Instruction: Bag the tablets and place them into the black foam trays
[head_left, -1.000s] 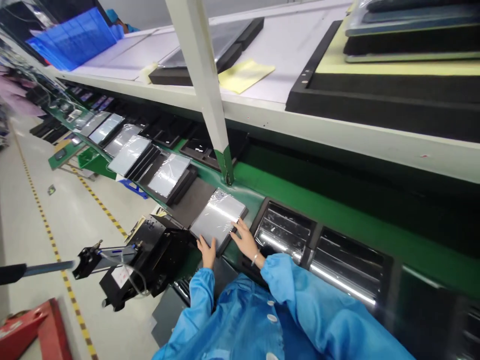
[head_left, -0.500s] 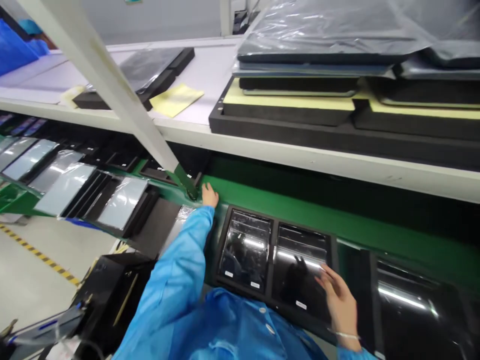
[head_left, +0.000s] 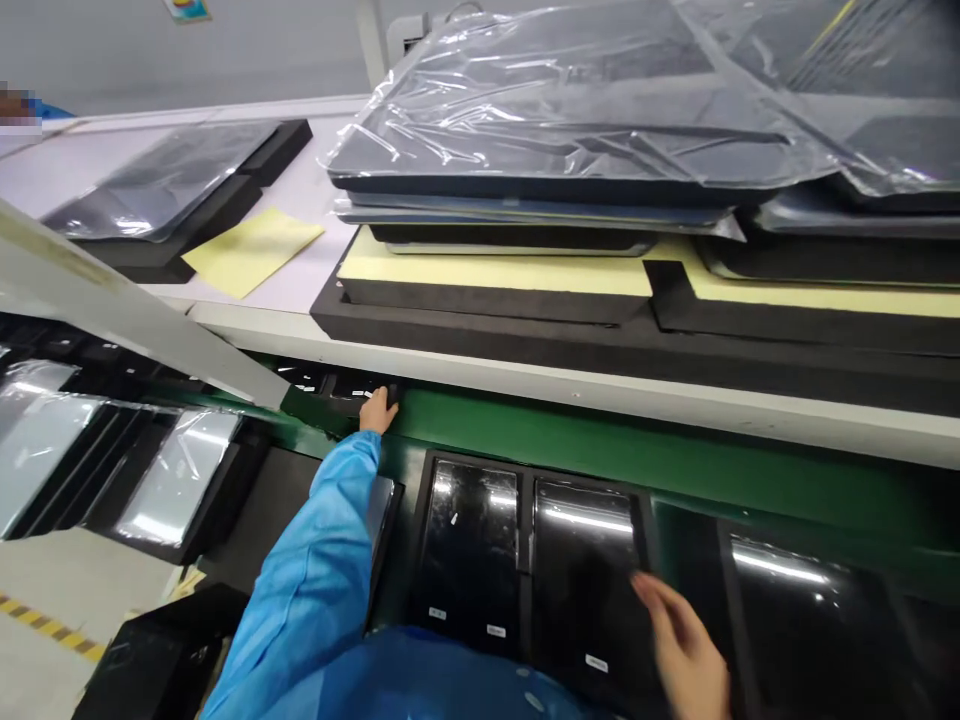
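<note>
My left hand (head_left: 376,409) reaches far forward under the white shelf, its fingers curled on the corner of a small black tray (head_left: 341,390) at the back of the green belt (head_left: 570,445). My right hand (head_left: 686,650) hovers low at the front, fingers loosely spread and blurred, over the right edge of a black two-pocket tray (head_left: 525,560) that holds two glossy dark screens. Both arms wear blue sleeves.
The white shelf (head_left: 600,385) above carries black foam trays (head_left: 480,320), plastic-wrapped panels (head_left: 570,110) and yellow sheets (head_left: 251,250). A slanted white post (head_left: 135,325) crosses at left. Wrapped silver panels (head_left: 176,475) line the belt to the left; another glossy tray (head_left: 825,620) sits right.
The view swung right and closer. My left hand left the wrapped silver panel and reached back beyond the post to the small tray. My right hand moved onto the two-screen tray's right edge.
</note>
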